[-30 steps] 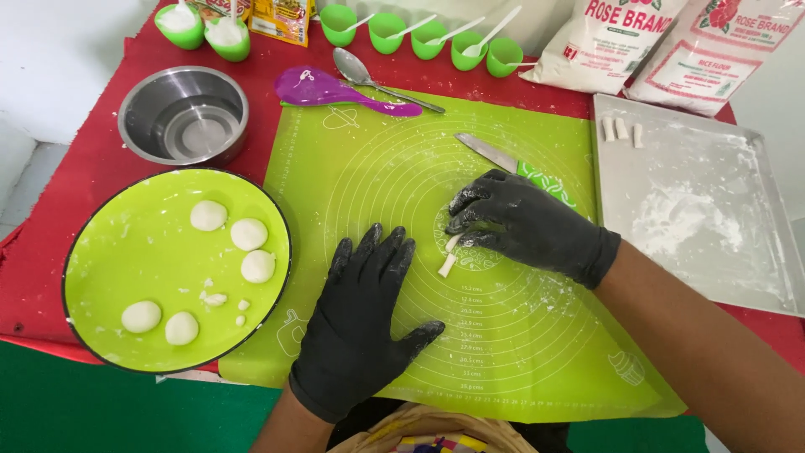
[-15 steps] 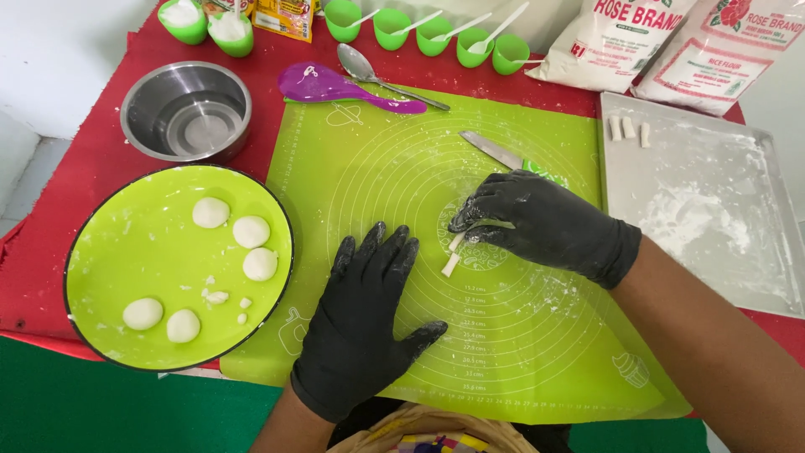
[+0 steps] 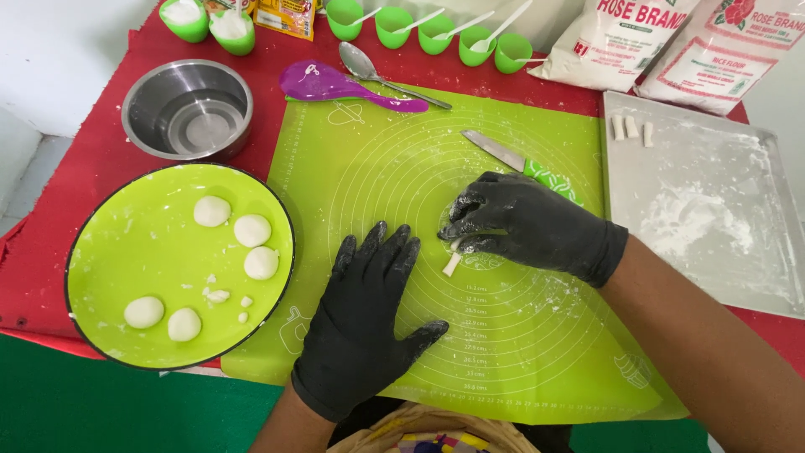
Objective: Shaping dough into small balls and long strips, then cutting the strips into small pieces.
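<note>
Both hands wear black gloves. My left hand (image 3: 365, 315) lies flat, fingers spread, on the green silicone mat (image 3: 537, 352). My right hand (image 3: 528, 226) is curled over the mat's middle, its fingertips pinching a small white strip of dough (image 3: 452, 264) that rests on the mat. A knife with a green handle (image 3: 520, 159) lies on the mat just behind my right hand. To the left, a green plate (image 3: 109, 252) holds several white dough balls (image 3: 251, 230) and some crumbs.
A metal bowl (image 3: 186, 109) stands at the back left, a purple paddle (image 3: 335, 85) and a metal spoon (image 3: 369, 69) behind the mat. Small green cups (image 3: 436, 33) line the back. A floured tray (image 3: 713, 210) with three dough pieces (image 3: 631, 127) sits right, flour bags (image 3: 620, 38) beyond.
My right hand has shifted slightly on the dough strip, fingertips closing on its upper end. My left hand stays flat on the mat.
</note>
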